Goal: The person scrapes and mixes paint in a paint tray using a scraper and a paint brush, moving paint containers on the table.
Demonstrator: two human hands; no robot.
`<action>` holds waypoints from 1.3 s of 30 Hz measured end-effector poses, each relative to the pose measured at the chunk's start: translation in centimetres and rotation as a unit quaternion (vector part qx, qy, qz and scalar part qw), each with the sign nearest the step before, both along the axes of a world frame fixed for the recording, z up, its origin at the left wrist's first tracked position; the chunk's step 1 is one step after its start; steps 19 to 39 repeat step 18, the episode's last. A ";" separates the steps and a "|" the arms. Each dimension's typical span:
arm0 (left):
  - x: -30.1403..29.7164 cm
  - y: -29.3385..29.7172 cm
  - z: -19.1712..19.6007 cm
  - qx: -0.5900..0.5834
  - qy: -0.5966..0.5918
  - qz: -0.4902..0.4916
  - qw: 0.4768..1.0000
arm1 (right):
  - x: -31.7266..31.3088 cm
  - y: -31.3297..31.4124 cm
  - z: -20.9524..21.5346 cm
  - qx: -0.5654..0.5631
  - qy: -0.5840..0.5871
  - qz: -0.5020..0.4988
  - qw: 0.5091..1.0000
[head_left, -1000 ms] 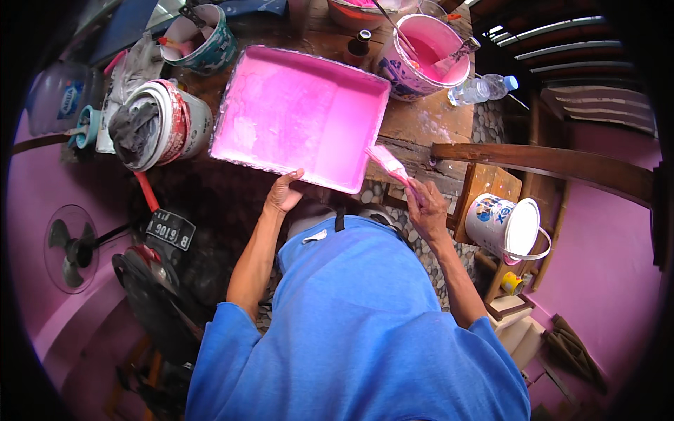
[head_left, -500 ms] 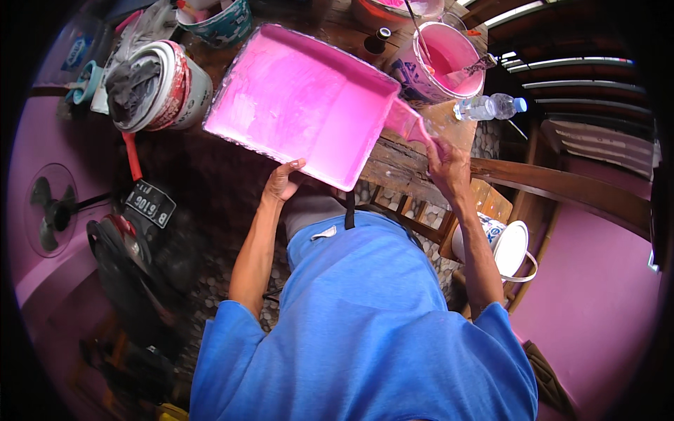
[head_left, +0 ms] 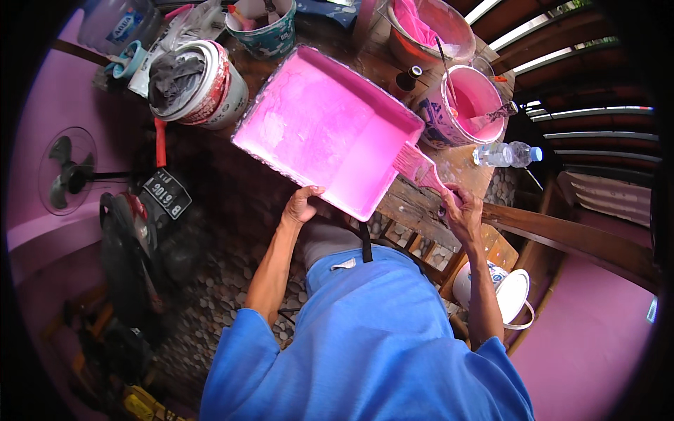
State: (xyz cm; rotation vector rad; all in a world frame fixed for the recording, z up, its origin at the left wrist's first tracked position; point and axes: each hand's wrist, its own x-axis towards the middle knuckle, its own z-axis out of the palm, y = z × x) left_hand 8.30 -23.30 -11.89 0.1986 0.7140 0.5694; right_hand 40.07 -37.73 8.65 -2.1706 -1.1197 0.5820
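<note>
A paint tray (head_left: 365, 95), coated inside with pink paint, is tilted toward me over the table. My left hand (head_left: 302, 205) grips its near edge, the thumb on top of the rim and the other fingers hidden beneath. In my right hand (head_left: 463, 212) is a wide paintbrush (head_left: 420, 168), held by its handle, its bristles thick with pink paint. The bristle end meets the tray's right rim. Beyond the brush stands a pail (head_left: 437, 116) of pink paint, with a thin stick and a paint-smeared flat tool in it.
Right of the pail lies a water bottle (head_left: 509, 154); a dark bottle (head_left: 407, 79) stands left of it. Farther back is a basin (head_left: 411, 49). At left are a white-and-red bucket (head_left: 228, 91), a teal pail (head_left: 270, 38) and a fan (head_left: 67, 172). A lidded white bucket (head_left: 512, 295) sits low right.
The view has shifted, so everything sits lower and farther right. The brush's bristles now show against the tray's right rim. Both hands keep their holds.
</note>
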 end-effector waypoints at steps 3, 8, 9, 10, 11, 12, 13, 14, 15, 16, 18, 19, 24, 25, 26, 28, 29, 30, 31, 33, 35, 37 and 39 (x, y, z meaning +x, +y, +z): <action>0.3 -0.3 0.4 0.012 0.016 0.012 1.000 | 0.6 -0.3 -0.3 0.000 0.037 0.004 0.999; 0.8 -1.0 3.4 0.004 0.011 0.012 1.000 | 1.6 -0.1 0.8 -0.028 0.084 -0.016 0.996; 1.6 -1.1 5.6 -0.007 0.000 0.006 1.000 | 1.9 -0.1 1.0 -0.028 0.083 -0.021 0.996; 1.4 -1.4 7.3 -0.015 -0.007 0.007 1.000 | 1.8 0.1 1.3 -0.025 0.083 -0.007 0.996; 0.6 -2.0 6.3 -0.013 -0.005 0.010 1.000 | 1.6 0.3 1.4 -0.021 0.083 0.007 0.996; -0.5 -2.7 4.3 -0.006 -0.021 0.014 1.000 | 1.6 0.5 1.4 -0.019 0.085 0.011 0.996; -0.9 -3.1 3.9 0.000 -0.039 0.018 0.999 | 1.7 0.7 1.3 0.001 0.057 0.043 0.997; -1.4 -3.7 3.6 -0.012 -0.026 0.009 1.000 | 1.7 1.1 1.3 0.021 0.030 0.076 0.996; -2.0 -4.2 3.3 -0.010 -0.026 0.015 0.999 | 1.6 1.6 1.3 0.023 0.030 0.082 0.996; -2.7 -4.9 2.8 -0.013 0.003 0.020 1.000 | 1.4 2.3 1.5 0.038 0.028 0.101 0.994; -4.3 -6.4 2.1 -0.015 0.032 0.038 0.999 | 0.2 4.2 3.3 -0.021 0.055 0.116 0.992; -4.3 -6.4 2.1 -0.015 0.032 0.038 0.999 | 0.2 4.2 3.3 -0.021 0.055 0.116 0.992; -4.3 -6.4 2.1 -0.015 0.032 0.038 0.999 | 0.2 4.2 3.3 -0.021 0.055 0.116 0.992; -4.3 -6.4 2.1 -0.015 0.032 0.038 0.999 | 0.2 4.2 3.3 -0.021 0.055 0.116 0.992; -4.3 -6.4 2.1 -0.015 0.032 0.038 0.999 | 0.2 4.2 3.3 -0.021 0.055 0.116 0.992; -4.3 -6.4 2.1 -0.015 0.032 0.038 0.999 | 0.2 4.2 3.3 -0.021 0.055 0.116 0.992; -4.3 -6.4 2.1 -0.015 0.032 0.038 0.999 | 0.2 4.2 3.3 -0.021 0.055 0.116 0.992; -4.3 -6.4 2.1 -0.015 0.032 0.038 0.999 | 0.2 4.2 3.3 -0.021 0.055 0.116 0.992; -4.3 -6.4 2.1 -0.015 0.032 0.038 0.999 | 0.2 4.2 3.3 -0.021 0.055 0.116 0.992; -4.3 -6.4 2.1 -0.015 0.032 0.038 0.999 | 0.2 4.2 3.3 -0.021 0.055 0.116 0.992; -4.3 -6.4 2.1 -0.015 0.032 0.038 0.999 | 0.2 4.2 3.3 -0.021 0.055 0.116 0.992; -4.3 -6.4 2.1 -0.015 0.032 0.038 0.999 | 0.2 4.2 3.3 -0.021 0.055 0.116 0.992; -4.3 -6.4 2.1 -0.015 0.032 0.038 0.999 | 0.2 4.2 3.3 -0.021 0.055 0.116 0.992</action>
